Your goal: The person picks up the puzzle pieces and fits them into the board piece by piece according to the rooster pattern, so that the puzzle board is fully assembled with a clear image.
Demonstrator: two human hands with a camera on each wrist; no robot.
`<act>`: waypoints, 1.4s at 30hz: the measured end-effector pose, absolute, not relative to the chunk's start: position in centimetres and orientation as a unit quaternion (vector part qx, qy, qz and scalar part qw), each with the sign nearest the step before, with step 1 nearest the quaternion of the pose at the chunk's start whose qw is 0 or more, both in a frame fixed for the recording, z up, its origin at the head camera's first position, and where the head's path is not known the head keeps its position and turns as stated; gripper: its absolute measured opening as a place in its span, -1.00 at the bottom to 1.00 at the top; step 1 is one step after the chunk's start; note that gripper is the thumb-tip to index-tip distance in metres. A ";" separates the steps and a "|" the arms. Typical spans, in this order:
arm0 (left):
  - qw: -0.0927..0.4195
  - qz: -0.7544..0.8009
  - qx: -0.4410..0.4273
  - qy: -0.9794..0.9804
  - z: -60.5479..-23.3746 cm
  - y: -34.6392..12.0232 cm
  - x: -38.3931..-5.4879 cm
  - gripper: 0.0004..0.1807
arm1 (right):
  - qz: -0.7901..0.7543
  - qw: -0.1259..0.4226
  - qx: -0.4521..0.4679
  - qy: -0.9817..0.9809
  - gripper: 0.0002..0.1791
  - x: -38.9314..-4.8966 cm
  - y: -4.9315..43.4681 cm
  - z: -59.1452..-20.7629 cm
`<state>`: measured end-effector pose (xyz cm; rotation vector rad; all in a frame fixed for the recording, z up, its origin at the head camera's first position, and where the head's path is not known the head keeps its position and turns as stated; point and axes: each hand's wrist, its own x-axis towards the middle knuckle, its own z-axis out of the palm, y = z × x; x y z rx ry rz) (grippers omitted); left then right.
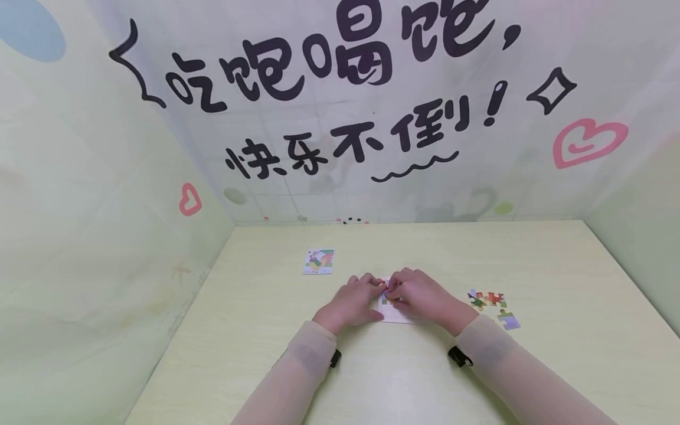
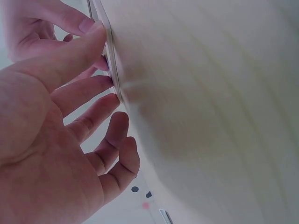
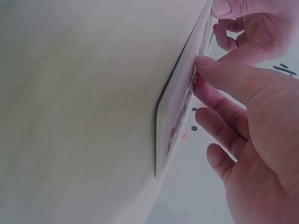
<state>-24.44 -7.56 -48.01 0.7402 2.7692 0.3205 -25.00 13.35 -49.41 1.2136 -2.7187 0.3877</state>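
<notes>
A white-bordered jigsaw puzzle board [image 1: 395, 317] lies flat on the table between both hands, with colourful pieces set in its middle. My left hand [image 1: 349, 302] holds the board by its left side, thumb near the front corner and forefinger farther back. In the left wrist view, the thumb and first fingers meet the board's edge, while the last two fingers curl free. Over the board, my right hand [image 1: 427, 297] pinches a small puzzle piece [image 3: 192, 77] between thumb and forefinger, right at the picture surface. The hands cover much of the picture.
Several loose puzzle pieces [image 1: 494, 299] lie to the right, beside the right forearm, with a purple and green one [image 1: 509, 320] nearest the front. A square picture card [image 1: 319, 261] rests at the back left. Printed cloth walls [image 1: 319, 195] enclose the pale wooden table [image 1: 255, 330].
</notes>
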 end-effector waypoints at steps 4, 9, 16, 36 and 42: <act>0.130 0.110 0.255 0.952 -48.1 -7.5 -24.4 -0.24 | 0.146 0.051 0.398 -0.904 -0.78 -24.9 13.5 -49.2; 0.134 0.108 0.252 0.952 -48.1 -7.4 -24.4 -0.23 | 0.184 0.035 0.371 -0.910 -0.75 -24.5 14.3 -48.8; 0.138 0.094 0.244 0.955 -47.8 -7.3 -24.2 -0.21 | 0.198 0.021 0.307 -0.931 -0.77 -23.7 15.9 -47.9; 0.127 0.082 0.246 0.957 -48.2 -7.1 -24.2 -0.20 | 0.210 0.037 0.256 -0.943 -0.78 -22.8 19.3 -47.4; 0.126 0.082 0.245 0.958 -47.9 -7.0 -24.1 -0.19 | 0.210 0.034 0.225 -0.951 -0.75 -22.6 20.1 -46.9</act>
